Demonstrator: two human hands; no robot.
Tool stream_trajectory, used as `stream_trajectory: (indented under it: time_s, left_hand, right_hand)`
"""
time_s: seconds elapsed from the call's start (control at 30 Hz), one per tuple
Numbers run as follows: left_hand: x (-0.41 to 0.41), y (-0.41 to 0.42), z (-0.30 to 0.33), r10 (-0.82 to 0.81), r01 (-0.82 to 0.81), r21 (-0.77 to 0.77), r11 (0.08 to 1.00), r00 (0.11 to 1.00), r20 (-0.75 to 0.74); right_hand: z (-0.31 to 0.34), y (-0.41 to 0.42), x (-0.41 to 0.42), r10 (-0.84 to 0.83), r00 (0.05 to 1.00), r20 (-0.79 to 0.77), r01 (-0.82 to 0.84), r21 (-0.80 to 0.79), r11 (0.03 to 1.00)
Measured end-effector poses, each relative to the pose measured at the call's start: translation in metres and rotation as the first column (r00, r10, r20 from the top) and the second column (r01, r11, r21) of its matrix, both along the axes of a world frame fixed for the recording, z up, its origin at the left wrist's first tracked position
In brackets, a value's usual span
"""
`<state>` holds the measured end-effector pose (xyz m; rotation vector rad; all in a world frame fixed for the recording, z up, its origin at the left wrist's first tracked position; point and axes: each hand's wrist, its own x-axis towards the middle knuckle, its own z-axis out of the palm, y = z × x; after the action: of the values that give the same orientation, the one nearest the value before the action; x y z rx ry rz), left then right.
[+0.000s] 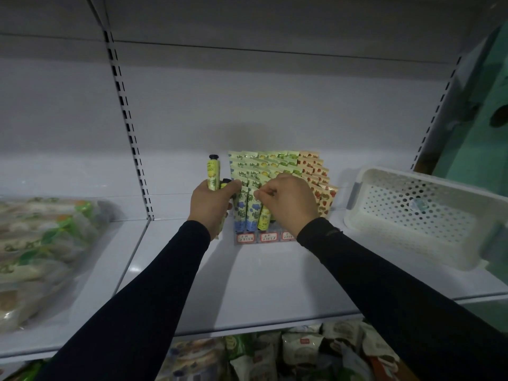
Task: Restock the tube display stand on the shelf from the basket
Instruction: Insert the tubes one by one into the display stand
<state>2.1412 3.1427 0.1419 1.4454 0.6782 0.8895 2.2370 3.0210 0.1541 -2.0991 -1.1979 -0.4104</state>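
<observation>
The tube display stand [275, 166] sits at the middle of the white shelf [261, 284], packed with rows of blue, yellow, green and strawberry-patterned tubes. My left hand [211, 204] grips yellow tubes [213, 174] with black caps pointing up, just left of the stand. My right hand [288, 202] is over the stand's front rows, its fingertips pinching the top of a tube [264, 213] there. The white perforated basket [417, 213] stands on the shelf to the right; no tubes show inside it.
Clear bags of packaged goods [41, 243] lie on the shelf section at left. Below the shelf edge are more packets [302, 350]. Slotted uprights [129, 125] frame the bay. Red price labels [265, 237] line the stand's front.
</observation>
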Motion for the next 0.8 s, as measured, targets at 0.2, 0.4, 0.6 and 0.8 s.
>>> stream_trajectory:
  time_s: [0.2, 0.4, 0.6, 0.8]
  left_hand:
    - [0.0021, 0.0002, -0.0019, 0.002, -0.002, -0.023, 1.0, 1.0, 0.016]
    - [0.0043, 0.0, -0.0025, -0.001, 0.002, -0.017, 1.0, 1.0, 0.014]
    - [0.0035, -0.0024, -0.002, -0.003, 0.003, 0.001, 1.0, 1.0, 0.013]
    - [0.0043, -0.0042, -0.001, 0.004, -0.004, -0.028, 1.0, 1.0, 0.01]
  right_hand:
    - [0.0047, -0.0002, 0.0034, -0.023, 1.0, 0.014, 0.024, -0.058, 0.998]
    - [0.0066, 0.0031, 0.0041, -0.032, 0.999, 0.029, 0.034, -0.097, 0.995]
    - [0.0064, 0.0053, 0.004, -0.029, 0.999, 0.022, 0.031, -0.082, 0.996]
    - [0.0071, 0.0049, 0.0029, -0.053, 0.998, 0.034, 0.056, -0.099, 0.994]
